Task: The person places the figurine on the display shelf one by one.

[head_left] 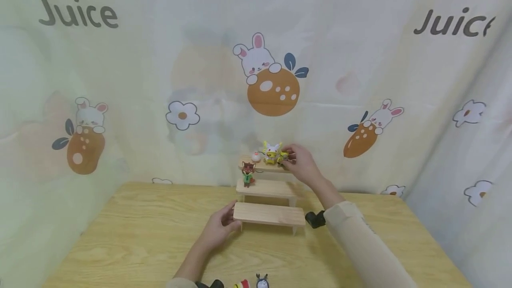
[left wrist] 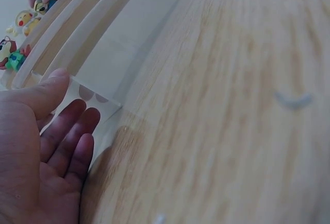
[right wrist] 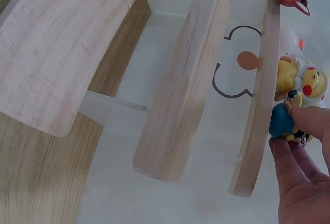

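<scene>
Right hand point(head_left: 302, 164): thumb and fingers clamped on one blue-and-yellow figurine point(right wrist: 282, 121), at the top shelf point(right wrist: 261, 90), just beside a white-hooded yellow figurine point(head_left: 271, 154). Left hand point(head_left: 219, 225): thumb apart from loosely bent fingers, at the left end of the bottom shelf point(head_left: 270, 214). Middle shelf point(head_left: 276, 188): one fox figurine point(head_left: 247, 173), upright.

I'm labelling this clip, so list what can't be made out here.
Held figure: partly covered by the right hand, right wrist view.
Left hand: one finger mostly behind the thumb, left wrist view.
Round white item: too small for detail, head view.
Red thing and antennaed figure: lower parts cut off by the bottom edge, head view.
</scene>
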The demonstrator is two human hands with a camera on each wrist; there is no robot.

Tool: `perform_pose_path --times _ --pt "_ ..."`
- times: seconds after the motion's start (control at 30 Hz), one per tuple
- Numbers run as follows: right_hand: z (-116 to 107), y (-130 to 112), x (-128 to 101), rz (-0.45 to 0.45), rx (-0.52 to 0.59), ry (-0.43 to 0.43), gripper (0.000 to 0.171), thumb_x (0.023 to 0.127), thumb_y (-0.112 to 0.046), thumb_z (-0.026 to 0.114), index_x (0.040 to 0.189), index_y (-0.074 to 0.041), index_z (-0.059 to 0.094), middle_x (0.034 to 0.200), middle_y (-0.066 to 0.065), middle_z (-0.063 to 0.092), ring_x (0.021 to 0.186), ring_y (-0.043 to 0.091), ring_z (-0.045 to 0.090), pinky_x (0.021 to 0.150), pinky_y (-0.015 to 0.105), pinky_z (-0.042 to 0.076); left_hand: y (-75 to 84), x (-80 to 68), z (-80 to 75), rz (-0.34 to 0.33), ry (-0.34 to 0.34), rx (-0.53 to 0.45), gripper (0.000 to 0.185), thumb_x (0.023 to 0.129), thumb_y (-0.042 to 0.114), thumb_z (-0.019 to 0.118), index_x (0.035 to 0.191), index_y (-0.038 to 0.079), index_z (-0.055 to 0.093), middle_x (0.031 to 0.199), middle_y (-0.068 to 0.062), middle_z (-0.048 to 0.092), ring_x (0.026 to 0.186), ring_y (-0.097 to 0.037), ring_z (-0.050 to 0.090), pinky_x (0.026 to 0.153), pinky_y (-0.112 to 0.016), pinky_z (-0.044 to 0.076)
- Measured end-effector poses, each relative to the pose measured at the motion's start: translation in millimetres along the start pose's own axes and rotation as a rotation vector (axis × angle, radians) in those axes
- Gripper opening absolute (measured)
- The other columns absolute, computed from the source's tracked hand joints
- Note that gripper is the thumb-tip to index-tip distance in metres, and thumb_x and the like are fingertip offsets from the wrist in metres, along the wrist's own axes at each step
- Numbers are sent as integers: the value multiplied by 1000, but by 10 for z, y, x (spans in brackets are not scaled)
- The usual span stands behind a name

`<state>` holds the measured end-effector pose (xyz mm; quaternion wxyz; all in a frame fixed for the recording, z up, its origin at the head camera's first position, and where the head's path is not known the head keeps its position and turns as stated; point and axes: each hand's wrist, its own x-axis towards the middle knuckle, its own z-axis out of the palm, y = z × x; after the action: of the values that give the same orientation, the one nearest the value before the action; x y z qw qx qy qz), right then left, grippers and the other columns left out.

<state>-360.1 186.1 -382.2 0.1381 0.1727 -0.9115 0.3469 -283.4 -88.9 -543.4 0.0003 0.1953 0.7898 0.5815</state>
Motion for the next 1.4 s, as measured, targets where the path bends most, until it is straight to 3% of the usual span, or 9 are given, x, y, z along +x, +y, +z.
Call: perform_pose_path --times 0.2,0.7,1.0,1.17,1.4 --pt "32 -3 32 13 -10 -5 33 87 -5 66 118 -1 56 117 20 58 105 33 62 90 42 54 44 -14 -30 -4 -4 -11 67 89 17 66 146 5 34 121 -18 62 103 -23 61 88 -23 50" --pt "66 -12 -2 26 -6 -19 38 86 -5 67 122 -3 55 121 18 56 108 33 60 94 43 52 -53 -57 -28 -14 -5 10 69 89 25 67 146 6 35 118 -15 64 100 -21 62 86 -22 51" --pt "-14 10 -125 62 65 -33 49 88 -10 65 133 -3 48 125 22 51 115 38 55 98 47 48 -80 -106 22 -42 -4 24 68 88 25 67 146 7 36 118 -14 64 100 -19 61 87 -23 50" --pt "-119 5 -186 72 140 9 52 90 -13 62 138 -5 43 129 22 49 120 38 51 102 49 45 -53 -87 25 -23 -2 5 67 89 21 66 146 5 35 119 -17 63 101 -22 62 89 -28 52" --pt "-201 -158 -362 -11 168 135 46 91 -9 61 134 -2 46 128 23 50 119 38 50 99 52 46 -4 -14 -17 -4 -3 7 67 89 21 66 146 4 35 122 -18 62 103 -24 63 91 -32 52"
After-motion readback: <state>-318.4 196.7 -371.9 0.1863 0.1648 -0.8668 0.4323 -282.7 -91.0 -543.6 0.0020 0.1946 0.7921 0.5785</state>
